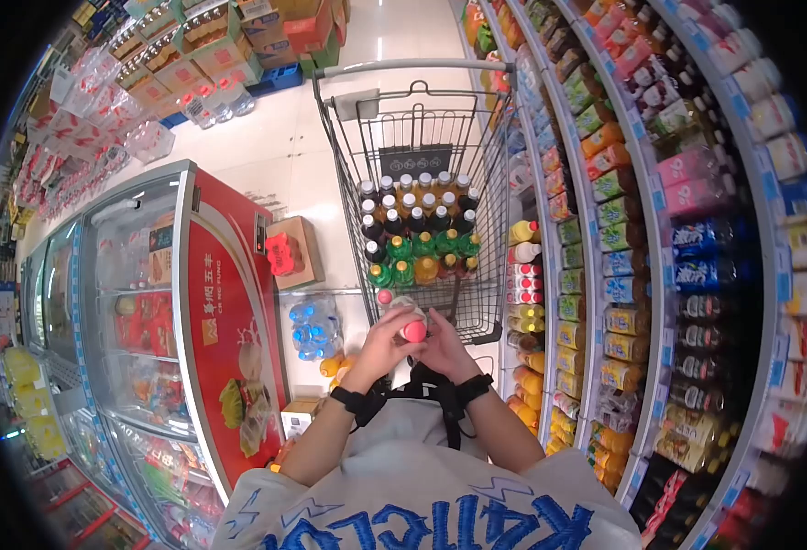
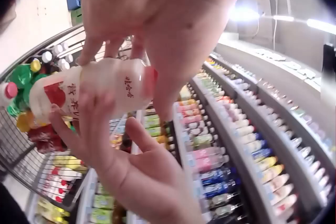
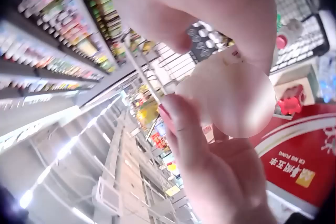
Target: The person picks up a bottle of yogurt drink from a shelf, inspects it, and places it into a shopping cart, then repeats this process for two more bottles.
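A white plastic drink bottle (image 2: 105,85) with a red cap (image 1: 414,331) is between my two hands, in front of my body at the near end of the shopping cart. My left hand (image 1: 383,350) grips it near the cap, the fingers behind the bottle in the left wrist view. From the other side, my right hand (image 1: 447,348) holds the bottle's body, its fingers (image 2: 97,116) lying over the printed side. In the right wrist view the rounded white bottle (image 3: 236,95) shows between both hands. Another pink-capped bottle (image 1: 385,298) is just beyond them in the cart.
The wire shopping cart (image 1: 339,151) holds rows of white-capped dark bottles (image 1: 417,220) and green bottles (image 1: 403,272). Drink shelves (image 1: 596,275) line the right. A red-sided freezer (image 1: 229,339) stands left, with a carton (image 1: 298,252) and a water pack (image 1: 315,330) beside it.
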`<state>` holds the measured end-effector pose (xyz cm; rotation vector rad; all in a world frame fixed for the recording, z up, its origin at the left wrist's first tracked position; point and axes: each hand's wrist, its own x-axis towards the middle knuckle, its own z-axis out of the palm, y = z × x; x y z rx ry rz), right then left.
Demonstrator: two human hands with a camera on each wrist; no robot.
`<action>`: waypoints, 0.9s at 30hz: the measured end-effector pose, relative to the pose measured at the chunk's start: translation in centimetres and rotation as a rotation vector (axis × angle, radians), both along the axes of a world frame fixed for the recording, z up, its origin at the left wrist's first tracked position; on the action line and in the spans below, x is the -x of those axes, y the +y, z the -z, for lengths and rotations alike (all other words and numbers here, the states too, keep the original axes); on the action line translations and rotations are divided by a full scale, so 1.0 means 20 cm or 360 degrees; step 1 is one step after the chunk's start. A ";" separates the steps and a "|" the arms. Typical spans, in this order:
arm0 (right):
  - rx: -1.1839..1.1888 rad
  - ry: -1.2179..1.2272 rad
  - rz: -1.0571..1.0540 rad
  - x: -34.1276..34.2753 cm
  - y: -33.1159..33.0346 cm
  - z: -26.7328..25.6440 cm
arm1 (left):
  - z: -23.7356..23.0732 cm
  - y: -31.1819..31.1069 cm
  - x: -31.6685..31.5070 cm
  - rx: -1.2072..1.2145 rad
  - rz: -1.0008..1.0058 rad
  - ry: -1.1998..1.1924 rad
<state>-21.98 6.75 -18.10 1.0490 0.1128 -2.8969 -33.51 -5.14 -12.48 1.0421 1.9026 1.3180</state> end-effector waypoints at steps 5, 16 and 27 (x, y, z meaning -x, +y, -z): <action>-0.0004 -0.0021 -0.0164 0.06 0.17 0.48 | 0.31 0.14 0.04 0.0243 0.0010 -0.0187; -0.0034 -0.0666 -0.0391 0.24 0.28 1.28 | 1.03 0.26 -0.01 0.1057 -0.0337 -0.0700; 0.0019 -0.0637 -0.0338 0.40 0.33 1.56 | 1.39 0.31 0.00 0.0839 -0.0712 -0.1282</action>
